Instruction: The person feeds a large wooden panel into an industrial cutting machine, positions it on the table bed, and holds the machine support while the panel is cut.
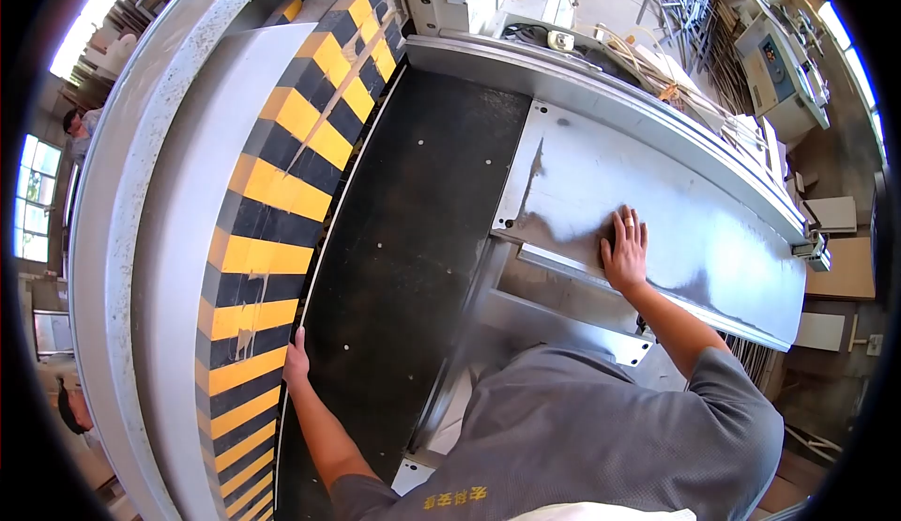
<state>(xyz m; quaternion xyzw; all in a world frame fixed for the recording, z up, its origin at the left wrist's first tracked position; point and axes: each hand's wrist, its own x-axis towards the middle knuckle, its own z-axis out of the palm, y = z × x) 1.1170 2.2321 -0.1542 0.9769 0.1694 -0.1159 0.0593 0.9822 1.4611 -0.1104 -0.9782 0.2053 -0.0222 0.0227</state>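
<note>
My right hand (pixel 626 253) lies flat on a shiny metal table plate (pixel 694 211), fingers stretched out, a ring on one of them. At the edge of a yellow-and-black striped beam (pixel 267 256), my left hand (pixel 297 361) reaches to the narrow gap beside the black machine bed (pixel 404 211). Only the back of that hand and one raised digit show; the other fingers are hidden, so whether they grip anything is unclear. A thin pale edge runs along the gap by the left hand.
A metal rail (pixel 610 99) borders the plate at the back. Behind it are cables (pixel 648 70), a heap of thin strips (pixel 680 5) and a control cabinet (pixel 774 66). A person (pixel 80 125) is at the far left. Metal brackets (pixel 563 310) stand by my torso.
</note>
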